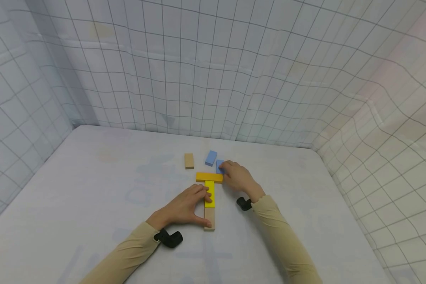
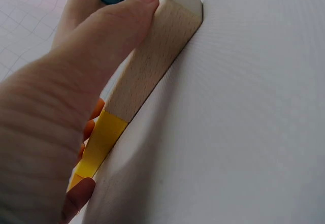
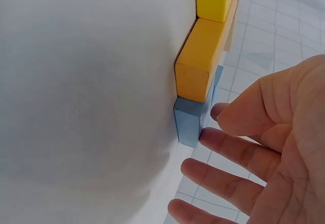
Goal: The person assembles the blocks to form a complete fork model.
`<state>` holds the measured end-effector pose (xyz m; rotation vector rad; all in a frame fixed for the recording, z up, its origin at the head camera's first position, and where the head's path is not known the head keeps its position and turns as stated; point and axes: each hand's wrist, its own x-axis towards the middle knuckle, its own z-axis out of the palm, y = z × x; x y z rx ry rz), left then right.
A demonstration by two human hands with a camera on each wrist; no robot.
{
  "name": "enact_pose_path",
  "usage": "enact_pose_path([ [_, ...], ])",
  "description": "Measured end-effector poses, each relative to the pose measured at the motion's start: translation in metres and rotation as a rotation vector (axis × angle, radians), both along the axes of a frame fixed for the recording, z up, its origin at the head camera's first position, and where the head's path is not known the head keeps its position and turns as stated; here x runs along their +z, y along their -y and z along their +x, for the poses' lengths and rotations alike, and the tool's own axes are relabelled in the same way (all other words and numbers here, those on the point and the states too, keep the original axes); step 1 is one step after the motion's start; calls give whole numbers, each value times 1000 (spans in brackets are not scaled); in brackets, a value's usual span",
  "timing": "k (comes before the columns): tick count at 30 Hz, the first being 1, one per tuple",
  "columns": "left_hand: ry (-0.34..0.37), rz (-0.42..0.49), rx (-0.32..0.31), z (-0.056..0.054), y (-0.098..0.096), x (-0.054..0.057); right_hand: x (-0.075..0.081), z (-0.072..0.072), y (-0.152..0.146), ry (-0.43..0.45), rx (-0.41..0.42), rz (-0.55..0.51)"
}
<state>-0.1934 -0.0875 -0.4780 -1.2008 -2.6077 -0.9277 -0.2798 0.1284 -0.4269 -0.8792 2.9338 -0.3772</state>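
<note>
My left hand (image 1: 184,207) rests over a short column of blocks. Its thumb lies on a plain wooden block (image 1: 210,215), its fingers on the yellow block (image 1: 210,199) above that. An orange block (image 1: 209,177) lies crosswise against the yellow one's far end, making a T. My right hand (image 1: 238,176) reaches to a blue block (image 1: 219,166) standing off the orange block's right end. In the right wrist view, thumb and index finger touch this blue block (image 3: 188,120) at its top and edge; the other fingers (image 3: 223,183) are spread and nearly straight.
Beyond the T lie a second blue block (image 1: 211,158), turned at a slant, and a second wooden block (image 1: 189,161). The white-covered table (image 1: 103,189) ends at grid-patterned curtains (image 1: 198,79) behind and on both sides.
</note>
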Motion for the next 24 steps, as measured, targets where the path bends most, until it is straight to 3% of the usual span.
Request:
enact_pose_path([
  [16,-13,4,-7,1,0,2,6,-10,13,-37,4,-6],
  [24,-7,1,-10,1,1,2,4,-19,20,5,-14,40],
])
